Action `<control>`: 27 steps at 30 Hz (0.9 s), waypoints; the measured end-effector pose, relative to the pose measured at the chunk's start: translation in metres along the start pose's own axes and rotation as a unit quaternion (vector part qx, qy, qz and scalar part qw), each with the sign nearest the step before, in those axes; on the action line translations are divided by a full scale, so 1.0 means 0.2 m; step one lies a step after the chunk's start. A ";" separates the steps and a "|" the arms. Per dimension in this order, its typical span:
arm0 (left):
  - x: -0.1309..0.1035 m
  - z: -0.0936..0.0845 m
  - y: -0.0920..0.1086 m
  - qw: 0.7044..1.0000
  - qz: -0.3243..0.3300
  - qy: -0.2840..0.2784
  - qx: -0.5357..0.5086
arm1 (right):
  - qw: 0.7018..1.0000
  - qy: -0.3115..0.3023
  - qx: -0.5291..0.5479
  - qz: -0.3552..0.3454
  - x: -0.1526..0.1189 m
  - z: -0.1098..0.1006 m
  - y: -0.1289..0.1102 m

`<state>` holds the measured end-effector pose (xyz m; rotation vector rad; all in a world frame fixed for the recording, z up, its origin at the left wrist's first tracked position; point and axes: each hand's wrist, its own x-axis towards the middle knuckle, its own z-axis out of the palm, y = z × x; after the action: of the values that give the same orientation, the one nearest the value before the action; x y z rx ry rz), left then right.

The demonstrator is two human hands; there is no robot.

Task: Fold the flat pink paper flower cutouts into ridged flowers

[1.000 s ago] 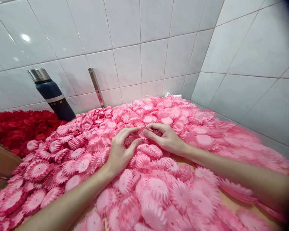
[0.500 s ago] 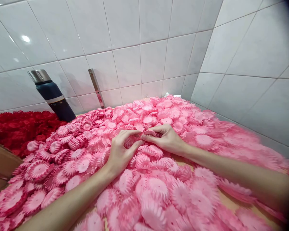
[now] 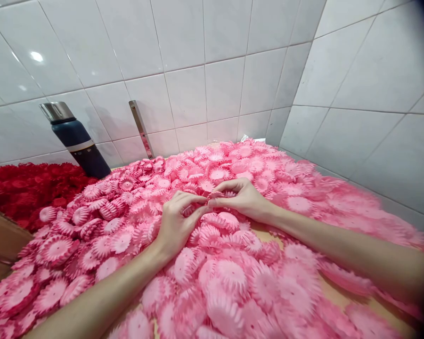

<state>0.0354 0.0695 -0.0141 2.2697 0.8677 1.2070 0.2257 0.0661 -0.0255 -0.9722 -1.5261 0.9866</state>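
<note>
My left hand (image 3: 180,216) and my right hand (image 3: 242,200) meet fingertip to fingertip above a spread of pink petal discs (image 3: 232,276). Between the right thumb and fingers is a pink petal disc (image 3: 217,194), mostly covered by the hand. The left thumb and forefinger pinch close against its near edge; how much of it they grip is hidden. Each loose disc is thin and frilled at the rim, many with a small hole in the middle, and several lie stacked in clumps under both wrists.
A dark blue bottle (image 3: 81,146) with a steel cap leans at the back left, beside a red petal pile (image 3: 31,188). A metal strip (image 3: 140,129) rests against the tiled wall (image 3: 187,89). A cardboard box (image 3: 3,240) stands at the left edge. Yellowish tabletop (image 3: 342,299) shows at the lower right.
The right hand has shifted slightly, its fingers rising and the thumb flattening over the disc. My left hand stays nearly in place, with its thumb and forefinger closer together.
</note>
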 end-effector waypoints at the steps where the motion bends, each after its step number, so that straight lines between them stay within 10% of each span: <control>1: 0.00 0.00 0.00 1.000 -0.004 0.001 -0.002 | 1.000 -0.002 0.019 0.009 0.00 0.00 0.00; 27: 0.01 0.01 0.01 0.998 -0.039 -0.015 -0.040 | 0.997 -0.052 -0.053 -0.039 -0.01 0.02 0.01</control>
<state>0.0382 0.0690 -0.0138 2.1649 0.8740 1.1489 0.2212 0.0650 -0.0287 -0.9398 -1.7045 0.9222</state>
